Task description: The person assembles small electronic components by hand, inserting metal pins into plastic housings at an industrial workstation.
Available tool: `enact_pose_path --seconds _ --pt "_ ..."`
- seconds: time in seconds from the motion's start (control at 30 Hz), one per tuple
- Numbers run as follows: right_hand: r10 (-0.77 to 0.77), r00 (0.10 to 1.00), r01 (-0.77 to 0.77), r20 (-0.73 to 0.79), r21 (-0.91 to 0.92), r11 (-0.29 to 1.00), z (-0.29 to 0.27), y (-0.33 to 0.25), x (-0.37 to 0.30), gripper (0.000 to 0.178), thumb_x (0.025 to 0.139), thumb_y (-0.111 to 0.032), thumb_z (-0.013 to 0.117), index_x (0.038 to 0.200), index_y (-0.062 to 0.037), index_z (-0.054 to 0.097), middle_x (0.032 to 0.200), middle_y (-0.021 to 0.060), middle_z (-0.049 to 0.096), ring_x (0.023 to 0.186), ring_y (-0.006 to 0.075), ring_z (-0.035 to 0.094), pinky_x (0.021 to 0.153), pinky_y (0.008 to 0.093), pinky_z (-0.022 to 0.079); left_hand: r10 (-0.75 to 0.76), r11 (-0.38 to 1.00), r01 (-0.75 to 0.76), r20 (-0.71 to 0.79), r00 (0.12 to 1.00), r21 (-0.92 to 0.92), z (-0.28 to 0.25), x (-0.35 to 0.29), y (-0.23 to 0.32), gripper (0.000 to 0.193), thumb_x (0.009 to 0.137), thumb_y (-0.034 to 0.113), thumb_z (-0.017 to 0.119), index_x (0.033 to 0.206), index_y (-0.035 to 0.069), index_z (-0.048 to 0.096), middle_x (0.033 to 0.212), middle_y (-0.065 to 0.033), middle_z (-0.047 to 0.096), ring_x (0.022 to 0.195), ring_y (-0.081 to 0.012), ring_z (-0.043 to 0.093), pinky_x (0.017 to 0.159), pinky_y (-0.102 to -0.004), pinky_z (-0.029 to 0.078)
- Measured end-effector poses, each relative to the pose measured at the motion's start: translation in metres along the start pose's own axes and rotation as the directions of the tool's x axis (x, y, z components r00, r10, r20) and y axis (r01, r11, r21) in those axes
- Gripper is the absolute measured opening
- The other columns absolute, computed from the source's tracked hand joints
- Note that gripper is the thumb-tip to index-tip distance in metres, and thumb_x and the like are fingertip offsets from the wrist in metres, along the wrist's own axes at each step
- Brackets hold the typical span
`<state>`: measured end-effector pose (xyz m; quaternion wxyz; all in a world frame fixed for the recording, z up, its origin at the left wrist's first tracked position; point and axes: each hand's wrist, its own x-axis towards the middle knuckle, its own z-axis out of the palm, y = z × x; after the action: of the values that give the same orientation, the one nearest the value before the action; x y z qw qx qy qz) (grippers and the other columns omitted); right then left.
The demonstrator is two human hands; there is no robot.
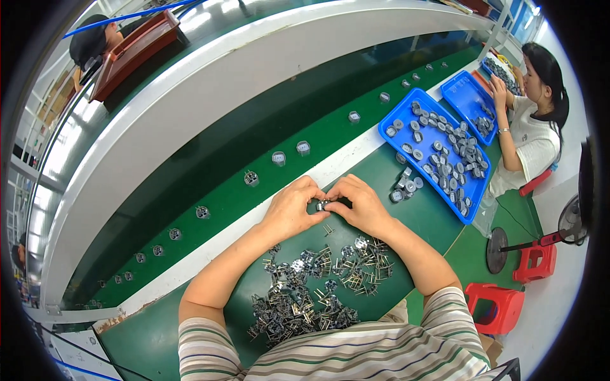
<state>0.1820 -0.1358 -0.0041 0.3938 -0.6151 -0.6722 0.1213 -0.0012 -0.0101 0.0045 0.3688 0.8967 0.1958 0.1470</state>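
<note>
My left hand (291, 204) and my right hand (359, 206) meet over the green table top. Thumbs and fingers of both pinch one small grey and silvery part (322, 206), mostly hidden by the fingertips. A single piece with metal pins (328, 229) lies just below my hands. Closer to my body, between my forearms, is a heap of small dark electronic parts with metal pins (295, 305). To the right of my right hand, several grey round plastic housings (405, 185) lie loose beside a blue tray (414, 95) that holds many more.
Beyond my hands a green conveyor belt (330, 132) carries spaced small units, behind a white rail (346, 154). A co-worker (530, 127) sits at the right by a second blue tray (452, 89). Red stools (499, 305) and a fan (572, 219) stand at the right.
</note>
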Motion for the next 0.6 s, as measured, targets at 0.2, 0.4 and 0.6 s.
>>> enact_pose_path --seconds 0.2,0.4,0.6 --pt "-0.072 0.880 -0.040 0.470 0.224 0.974 -0.040 -0.011 -0.001 0.026 0.086 -0.019 0.085 0.107 -0.0110 0.072 0.110 0.0021 0.065 0.105 0.0227 0.062 0.097 0.0391 0.045 -0.158 0.975 0.180 -0.166 0.973 0.127 -0.085 0.005 -0.006 0.027 0.083 0.018 0.084 0.105 0.006 0.073 0.106 -0.0085 0.068 0.092 -0.0240 0.070 0.083 -0.0375 0.057" --pt "-0.138 0.896 0.013 0.422 0.286 0.958 -0.021 -0.007 -0.004 0.016 0.085 -0.011 0.085 0.094 -0.0073 0.073 0.096 0.0040 0.065 0.096 0.0254 0.064 0.087 0.0394 0.049 -0.514 0.640 0.499 -0.158 0.843 0.584 -0.140 -0.022 -0.073 0.030 0.081 0.021 0.080 0.108 0.010 0.073 0.113 -0.0094 0.073 0.108 -0.0304 0.072 0.090 -0.0435 0.058" --pt "-0.056 0.998 0.055 0.015 0.074 0.996 -0.012 0.004 -0.002 0.015 0.081 -0.005 0.087 0.088 -0.0011 0.074 0.093 0.0069 0.065 0.088 0.0256 0.065 0.074 0.0382 0.053 -0.669 0.521 0.562 -0.100 0.736 0.642 -0.145 -0.020 -0.068 0.039 0.075 0.022 0.088 0.109 0.010 0.074 0.118 -0.0078 0.075 0.113 -0.0300 0.071 0.094 -0.0428 0.057"
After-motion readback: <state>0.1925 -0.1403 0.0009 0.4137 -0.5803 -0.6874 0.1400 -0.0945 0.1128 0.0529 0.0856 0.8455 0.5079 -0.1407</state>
